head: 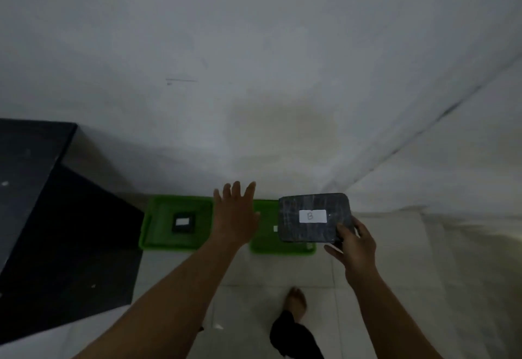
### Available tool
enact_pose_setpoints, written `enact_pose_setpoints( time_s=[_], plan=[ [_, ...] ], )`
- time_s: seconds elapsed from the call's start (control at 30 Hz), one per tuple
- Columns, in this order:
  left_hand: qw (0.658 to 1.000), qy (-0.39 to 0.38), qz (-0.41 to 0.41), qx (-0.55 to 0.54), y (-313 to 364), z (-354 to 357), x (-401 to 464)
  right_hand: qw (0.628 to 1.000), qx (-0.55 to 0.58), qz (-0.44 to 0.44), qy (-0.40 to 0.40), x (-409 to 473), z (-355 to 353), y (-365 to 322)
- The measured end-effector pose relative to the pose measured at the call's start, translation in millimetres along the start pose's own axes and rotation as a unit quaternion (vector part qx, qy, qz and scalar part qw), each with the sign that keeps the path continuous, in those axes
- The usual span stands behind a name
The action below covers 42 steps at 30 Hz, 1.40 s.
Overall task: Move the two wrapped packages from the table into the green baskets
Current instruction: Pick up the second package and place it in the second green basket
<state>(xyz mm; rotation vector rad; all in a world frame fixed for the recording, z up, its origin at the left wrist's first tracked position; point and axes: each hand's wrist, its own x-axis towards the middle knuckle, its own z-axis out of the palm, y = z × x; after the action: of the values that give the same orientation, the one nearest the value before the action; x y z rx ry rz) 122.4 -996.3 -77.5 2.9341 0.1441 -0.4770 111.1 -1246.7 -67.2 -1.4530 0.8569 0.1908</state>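
Two green baskets stand side by side on the tiled floor against the wall. The left basket (pixel 152 223) holds a small dark wrapped package (pixel 183 223) with a white label. My right hand (pixel 353 248) grips a larger dark wrapped package (pixel 313 217), labelled B, by its near right corner and holds it above the right basket (pixel 265 245). My left hand (pixel 236 211) hovers between the two baskets, empty, with its fingers spread and pointing at the wall.
A black table (pixel 34 178) fills the left side, its corner close to the left basket. A white wall rises behind the baskets, with a corner at the right. My bare foot (pixel 296 300) stands on the tiles below the right basket.
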Motion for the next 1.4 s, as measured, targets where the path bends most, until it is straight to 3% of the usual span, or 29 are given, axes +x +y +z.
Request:
enact_pose_setpoints(
  time_s=[0.13,0.27,0.5,0.63,0.83,1.03,1.17,1.27,1.33,1.4],
  plan=[
    [0.995,-0.009,-0.086,-0.052,35,30,19,0.996,-0.049,0.036,-0.058,68,-4,-1],
    [0.99,-0.019,-0.125,-0.063,56,79,48,0.991,-0.104,0.067,-0.046,134,-3,31],
    [0.984,-0.082,-0.146,-0.06,52,222,108,0.977,-0.164,0.132,-0.025,248,0,150],
    [0.984,-0.11,-0.13,-0.056,42,312,143,0.971,-0.15,0.188,-0.018,315,10,226],
    [0.982,-0.146,-0.105,-0.062,21,443,200,0.973,-0.112,0.201,-0.027,414,40,328],
    [0.984,-0.146,-0.088,-0.054,-3,523,245,0.978,-0.126,0.16,-0.047,484,74,397],
    [0.992,-0.074,-0.092,-0.044,-4,544,240,0.975,-0.147,0.162,-0.048,502,76,421],
    [0.993,-0.084,-0.075,-0.047,-4,551,231,0.979,-0.142,0.144,-0.035,505,74,426],
    [0.993,-0.09,-0.067,-0.036,-5,554,229,0.972,-0.228,0.061,-0.022,502,74,428],
    [0.994,-0.09,-0.063,-0.021,-3,555,228,0.916,-0.392,-0.089,-0.014,490,75,432]
  ],
)
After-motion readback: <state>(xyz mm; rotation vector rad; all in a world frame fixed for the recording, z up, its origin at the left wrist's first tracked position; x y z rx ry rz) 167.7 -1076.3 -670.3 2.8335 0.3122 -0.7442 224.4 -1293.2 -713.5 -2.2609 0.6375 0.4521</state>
